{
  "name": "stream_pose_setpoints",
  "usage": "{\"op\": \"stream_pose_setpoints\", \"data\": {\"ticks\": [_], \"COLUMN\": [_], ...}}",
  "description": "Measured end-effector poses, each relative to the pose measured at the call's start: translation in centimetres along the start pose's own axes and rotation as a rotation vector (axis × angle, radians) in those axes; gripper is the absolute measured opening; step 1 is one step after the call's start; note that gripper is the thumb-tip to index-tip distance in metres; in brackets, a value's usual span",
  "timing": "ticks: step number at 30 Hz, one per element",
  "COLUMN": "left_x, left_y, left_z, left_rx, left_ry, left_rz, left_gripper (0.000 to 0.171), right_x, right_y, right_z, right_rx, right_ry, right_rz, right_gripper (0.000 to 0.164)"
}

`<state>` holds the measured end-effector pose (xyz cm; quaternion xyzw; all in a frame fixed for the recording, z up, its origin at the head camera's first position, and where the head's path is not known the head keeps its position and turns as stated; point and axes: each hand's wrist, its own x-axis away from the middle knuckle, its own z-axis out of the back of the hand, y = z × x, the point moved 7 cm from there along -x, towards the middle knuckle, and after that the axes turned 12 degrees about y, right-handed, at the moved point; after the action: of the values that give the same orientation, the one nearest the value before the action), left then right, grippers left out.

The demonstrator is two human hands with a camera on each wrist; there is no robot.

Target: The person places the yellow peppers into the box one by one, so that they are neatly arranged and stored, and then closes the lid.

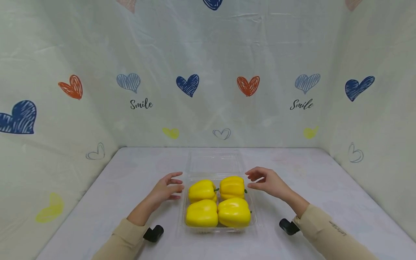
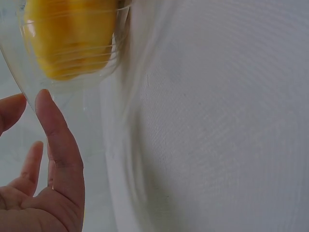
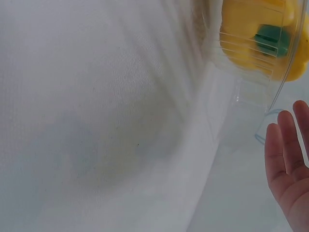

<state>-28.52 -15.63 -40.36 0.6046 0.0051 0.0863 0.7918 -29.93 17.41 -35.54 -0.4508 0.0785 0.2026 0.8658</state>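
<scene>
A clear plastic clamshell box (image 1: 183, 216) lies on the table with its lid (image 1: 215, 163) folded back, away from me. Several yellow bell peppers (image 1: 202, 213) with green stems fill it in two rows. My left hand (image 1: 165, 189) is beside the box's left edge, fingers loosely bent and holding nothing; in the left wrist view its fingertips come right up to the rim, near a pepper (image 2: 72, 41) behind the ribbed wall. By the right edge, my right hand (image 1: 267, 182) has relaxed fingers with nothing in them. The right wrist view shows a pepper's green stem (image 3: 271, 40) through the plastic.
The box stands in the middle of a white-covered table (image 1: 130, 180). A pale curtain (image 1: 217, 47) printed with hearts and "Smile" hangs behind and along both sides. Black wrist mounts (image 1: 154, 234) stick out near both sleeves.
</scene>
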Motion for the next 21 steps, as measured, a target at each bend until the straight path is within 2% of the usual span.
{"op": "stream_pose_setpoints", "data": {"ticks": [7,15,21], "left_x": [-1.0,-2.1,-2.7], "left_y": [0.3,0.6,0.7], "left_z": [0.0,-0.3,-0.9], "left_rx": [0.0,0.02,0.054], "left_ry": [-0.009,-0.032,-0.072], "left_rz": [-0.03,-0.073,-0.077], "left_gripper": [0.055,0.058,0.062], "right_x": [-0.7,-1.7,-2.4], "right_y": [0.9,2.3,3.5], "right_z": [-0.1,-0.4,-1.1], "right_rx": [-0.009,0.016,0.021], "right_ry": [0.043,0.067,0.042], "right_rz": [-0.033,-0.108,-0.161], "right_gripper": [0.035,0.044,0.051]}}
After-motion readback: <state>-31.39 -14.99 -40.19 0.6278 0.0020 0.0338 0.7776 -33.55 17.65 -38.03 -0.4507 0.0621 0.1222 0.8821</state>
